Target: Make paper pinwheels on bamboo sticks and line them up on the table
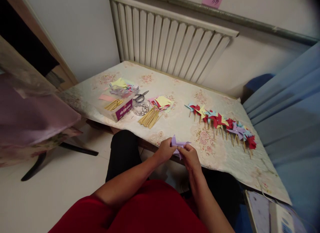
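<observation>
A purple paper pinwheel (174,141) is between my two hands at the near edge of the table, its blades folded in toward the middle. My left hand (165,150) pinches its left side. My right hand (190,155) grips its right side, with the thumb pressed near the centre. No stick shows on it. Ahead and to the left lie a bundle of thin wooden sticks (150,118), a stack of coloured paper squares (163,102) and a clear round dish of small metallic pieces (140,109). Finished pinwheels (217,120) on sticks lie in a row at the right.
Dark-handled scissors (140,97) lie behind the dish. A box with a purple label (123,110) holds more sticks, with paper scraps (119,82) behind it. A flowered cloth covers the table (180,92). A radiator (170,39) stands behind, a blue curtain (295,109) at the right.
</observation>
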Demonstrator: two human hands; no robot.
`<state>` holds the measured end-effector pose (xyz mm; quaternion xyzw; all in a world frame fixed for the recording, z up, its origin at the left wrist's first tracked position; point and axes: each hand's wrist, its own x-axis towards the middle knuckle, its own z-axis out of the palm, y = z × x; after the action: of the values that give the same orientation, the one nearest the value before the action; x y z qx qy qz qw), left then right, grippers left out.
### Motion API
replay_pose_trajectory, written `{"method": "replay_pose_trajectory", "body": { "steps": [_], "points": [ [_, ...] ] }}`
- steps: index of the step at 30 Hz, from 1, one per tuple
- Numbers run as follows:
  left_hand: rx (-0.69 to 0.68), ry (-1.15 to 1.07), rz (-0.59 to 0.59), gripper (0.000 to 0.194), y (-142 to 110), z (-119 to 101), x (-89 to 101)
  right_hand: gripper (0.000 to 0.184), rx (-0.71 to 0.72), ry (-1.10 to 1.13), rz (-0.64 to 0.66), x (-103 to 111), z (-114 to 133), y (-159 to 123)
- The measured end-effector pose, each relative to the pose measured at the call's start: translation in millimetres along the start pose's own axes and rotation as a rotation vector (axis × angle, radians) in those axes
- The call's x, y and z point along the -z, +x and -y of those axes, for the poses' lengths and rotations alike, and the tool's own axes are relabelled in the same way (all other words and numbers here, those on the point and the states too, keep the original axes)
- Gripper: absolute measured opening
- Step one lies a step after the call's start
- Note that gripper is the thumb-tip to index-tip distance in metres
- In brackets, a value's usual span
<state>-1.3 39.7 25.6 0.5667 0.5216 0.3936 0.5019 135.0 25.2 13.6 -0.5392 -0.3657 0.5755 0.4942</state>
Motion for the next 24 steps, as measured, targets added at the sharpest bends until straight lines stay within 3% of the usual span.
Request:
{"method": "replay_pose_trajectory", "body": {
  "steps": [24],
  "points": [
    [0.190,-0.389,0.144,0.029,0.0,5.2,-0.8,0.020,0.022,-0.071,0.017,3.4,1.7,0.0]
  ]
}}
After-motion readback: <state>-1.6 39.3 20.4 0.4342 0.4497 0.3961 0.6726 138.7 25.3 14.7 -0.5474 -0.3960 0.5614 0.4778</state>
